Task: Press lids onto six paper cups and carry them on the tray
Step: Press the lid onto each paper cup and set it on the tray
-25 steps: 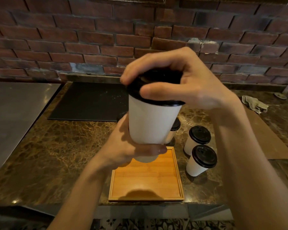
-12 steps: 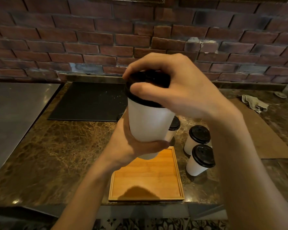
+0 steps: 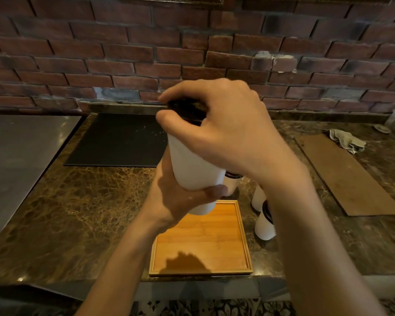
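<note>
I hold a white paper cup (image 3: 193, 165) in the air above the far end of the wooden tray (image 3: 244, 242). My left hand (image 3: 176, 199) grips the cup's lower part from the left. My right hand (image 3: 224, 131) curls over its black lid (image 3: 185, 109), thumb on the near rim. Behind the held cup, another lidded cup (image 3: 233, 184) peeks out on the counter. Right of the tray, partly hidden by my right forearm, stand two more white cups (image 3: 263, 226) (image 3: 258, 198). The tray holds nothing.
The brown marble counter (image 3: 78, 213) runs to a brick wall. A black mat (image 3: 119, 140) lies at the back, a steel surface (image 3: 16, 156) at the left, a brown board (image 3: 347, 176) and a crumpled cloth (image 3: 347, 140) at the right.
My right hand has closed further down over the lid, hiding most of it. The cup has tilted and shifted slightly, and my right forearm now covers more of the two cups on the right.
</note>
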`<control>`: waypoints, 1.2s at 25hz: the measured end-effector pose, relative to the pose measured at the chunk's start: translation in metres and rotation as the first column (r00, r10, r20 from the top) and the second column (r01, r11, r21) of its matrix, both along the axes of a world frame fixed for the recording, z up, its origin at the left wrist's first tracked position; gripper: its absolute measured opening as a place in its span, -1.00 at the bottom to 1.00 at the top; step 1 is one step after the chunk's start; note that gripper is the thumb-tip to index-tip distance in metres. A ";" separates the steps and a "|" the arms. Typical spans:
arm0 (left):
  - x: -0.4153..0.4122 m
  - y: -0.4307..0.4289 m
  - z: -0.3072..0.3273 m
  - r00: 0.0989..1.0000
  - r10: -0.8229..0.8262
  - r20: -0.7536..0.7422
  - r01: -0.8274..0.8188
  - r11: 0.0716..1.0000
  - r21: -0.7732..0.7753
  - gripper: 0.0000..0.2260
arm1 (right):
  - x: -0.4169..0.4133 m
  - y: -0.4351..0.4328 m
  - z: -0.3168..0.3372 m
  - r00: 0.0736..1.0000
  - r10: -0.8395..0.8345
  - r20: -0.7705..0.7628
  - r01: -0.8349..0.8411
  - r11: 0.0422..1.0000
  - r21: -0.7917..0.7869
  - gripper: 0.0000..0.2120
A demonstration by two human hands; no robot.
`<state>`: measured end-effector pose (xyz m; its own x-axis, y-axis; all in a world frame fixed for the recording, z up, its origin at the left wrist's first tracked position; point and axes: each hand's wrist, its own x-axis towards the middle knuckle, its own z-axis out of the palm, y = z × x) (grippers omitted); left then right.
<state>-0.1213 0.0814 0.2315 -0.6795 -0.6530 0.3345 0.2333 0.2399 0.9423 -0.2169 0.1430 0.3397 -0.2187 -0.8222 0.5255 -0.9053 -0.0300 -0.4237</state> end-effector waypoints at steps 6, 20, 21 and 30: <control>0.004 -0.003 0.005 0.998 -0.056 -0.011 0.056 0.998 0.017 -0.32 | -0.025 0.009 -0.005 0.854 0.366 0.371 -0.354 0.930 -0.102 -0.72; 0.005 0.000 0.001 0.995 -0.076 0.066 0.074 0.997 0.036 -0.29 | -0.032 0.006 0.001 0.812 0.444 0.379 -0.474 0.880 -0.015 -0.75; 0.004 0.002 0.000 0.996 -0.058 0.070 0.055 0.997 0.050 -0.29 | -0.028 0.004 -0.002 0.870 0.366 0.330 -0.387 0.922 -0.002 -0.79; 0.000 0.004 0.002 0.998 0.034 0.054 -0.037 0.997 0.063 -0.30 | -0.001 0.000 0.004 0.999 0.034 0.022 -0.036 0.995 0.090 -0.72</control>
